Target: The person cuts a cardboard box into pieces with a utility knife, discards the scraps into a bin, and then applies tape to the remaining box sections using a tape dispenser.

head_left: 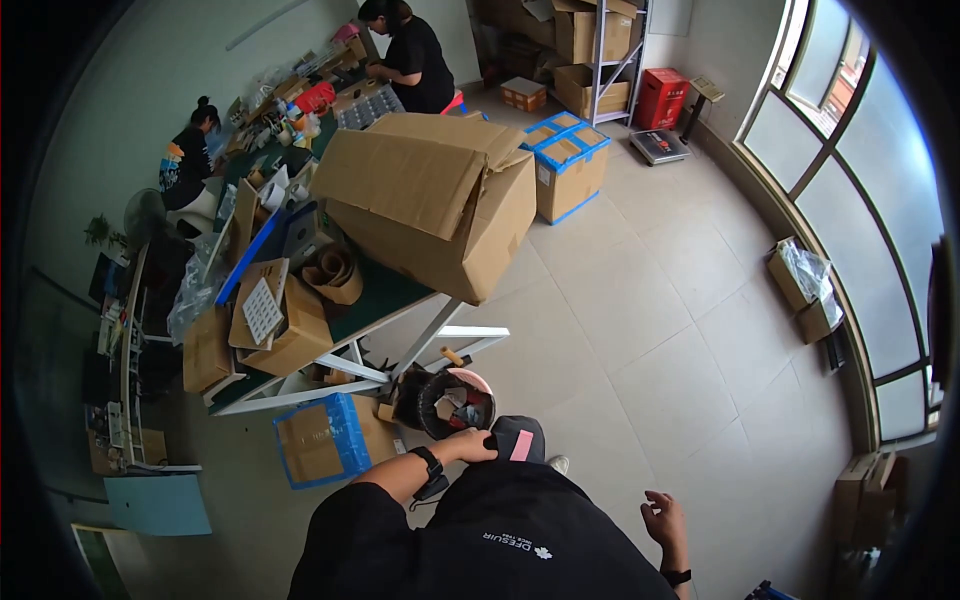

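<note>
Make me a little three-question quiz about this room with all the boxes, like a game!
1. True or false: the left hand rests on the rim of the bin lined with a black bag.
2. What does the right hand hold? A) a cardboard box B) nothing C) a roll of tape
3. Fill in: the big cardboard box sits at the end of the ____ and hangs over its edge.

Key:
1. True. The hand is at the bin's near rim.
2. B. It hangs with its fingers loose above the tiled floor.
3. Table, the long green-topped one.
</note>
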The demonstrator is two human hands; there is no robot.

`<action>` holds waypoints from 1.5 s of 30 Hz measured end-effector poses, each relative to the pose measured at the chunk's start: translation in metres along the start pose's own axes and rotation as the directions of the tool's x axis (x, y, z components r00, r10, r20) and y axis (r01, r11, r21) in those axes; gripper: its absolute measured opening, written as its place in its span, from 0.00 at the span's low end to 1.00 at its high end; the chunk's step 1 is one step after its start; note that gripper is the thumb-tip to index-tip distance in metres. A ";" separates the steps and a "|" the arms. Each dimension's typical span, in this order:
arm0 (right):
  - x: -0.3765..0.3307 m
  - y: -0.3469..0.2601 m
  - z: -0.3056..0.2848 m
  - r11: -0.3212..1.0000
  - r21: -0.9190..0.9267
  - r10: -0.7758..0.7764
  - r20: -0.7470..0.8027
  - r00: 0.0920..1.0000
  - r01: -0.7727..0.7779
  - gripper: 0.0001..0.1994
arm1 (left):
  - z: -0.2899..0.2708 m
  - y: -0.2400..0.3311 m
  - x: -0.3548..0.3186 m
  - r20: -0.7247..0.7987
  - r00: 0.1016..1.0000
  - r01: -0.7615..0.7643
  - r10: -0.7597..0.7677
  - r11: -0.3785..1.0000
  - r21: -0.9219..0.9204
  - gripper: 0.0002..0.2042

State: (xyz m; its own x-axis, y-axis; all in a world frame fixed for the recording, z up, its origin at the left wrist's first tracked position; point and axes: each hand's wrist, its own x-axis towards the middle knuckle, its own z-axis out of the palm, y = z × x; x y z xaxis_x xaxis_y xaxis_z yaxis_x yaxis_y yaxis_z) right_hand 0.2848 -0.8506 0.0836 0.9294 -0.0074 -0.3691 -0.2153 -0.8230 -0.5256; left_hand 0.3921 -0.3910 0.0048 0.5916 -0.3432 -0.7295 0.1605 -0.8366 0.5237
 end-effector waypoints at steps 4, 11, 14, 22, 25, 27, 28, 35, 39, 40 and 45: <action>0.058 0.001 -0.024 0.990 0.108 0.084 0.028 0.996 -0.087 0.16 | -0.009 0.004 0.053 0.027 0.997 0.075 -0.072 0.989 -0.130 0.36; 0.190 -0.067 -0.088 0.994 -0.027 -0.104 0.132 0.986 0.109 0.16 | -0.044 0.019 0.159 -0.108 0.989 -0.143 0.102 0.842 -0.520 0.34; 0.241 -0.087 -0.130 0.996 -0.040 -0.077 0.119 0.990 0.082 0.16 | -0.087 0.021 0.180 -0.071 0.996 -0.080 0.048 0.824 -0.561 0.32; 0.397 -0.139 -0.191 0.965 -0.150 -0.182 0.201 0.962 0.214 0.15 | -0.083 0.010 0.220 -0.150 0.983 -0.068 -0.104 0.553 -0.831 0.22; 0.453 -0.172 -0.200 0.935 -0.176 -0.259 0.254 0.932 0.307 0.15 | -0.076 0.018 0.228 -0.308 0.909 -0.150 -0.282 0.469 -0.870 0.17; 0.497 -0.196 -0.207 0.908 -0.176 -0.324 0.279 0.904 0.380 0.15 | -0.074 0.009 0.220 -0.255 0.883 -0.159 -0.393 0.259 -0.953 0.18; 0.520 -0.204 -0.210 0.889 -0.162 -0.368 0.302 0.880 0.428 0.15 | -0.073 0.002 0.215 -0.191 0.872 -0.153 -0.452 0.119 -0.981 0.18; 0.680 -0.247 -0.226 0.755 -0.050 -0.583 0.405 0.704 0.654 0.15 | -0.068 0.003 0.168 -0.057 0.617 -0.118 -0.785 -0.020 -0.993 0.18; 0.762 -0.291 -0.223 0.610 -0.005 -0.725 0.400 0.561 0.792 0.14 | -0.086 0.062 0.164 0.115 0.376 -0.128 -0.919 -0.175 -0.976 0.17; 0.781 -0.305 -0.221 0.559 0.012 -0.766 0.391 0.511 0.829 0.14 | -0.085 0.078 0.169 0.137 0.409 -0.140 -0.902 -0.210 -0.968 0.17; 0.822 -0.396 -0.210 0.411 0.167 -0.837 0.458 0.299 0.896 0.14 | -0.066 0.141 0.219 0.228 0.469 -0.242 -0.853 -0.373 -0.896 0.17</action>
State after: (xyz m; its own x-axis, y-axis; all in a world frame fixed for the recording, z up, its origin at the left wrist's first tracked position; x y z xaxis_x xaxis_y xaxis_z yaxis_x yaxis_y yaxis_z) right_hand 1.1973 -0.6495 0.1490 0.3204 0.9470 -0.0210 0.6942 -0.2499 -0.6750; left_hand 0.5962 -0.5563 -0.0520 -0.0399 0.4557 -0.8893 0.5046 0.7773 0.3757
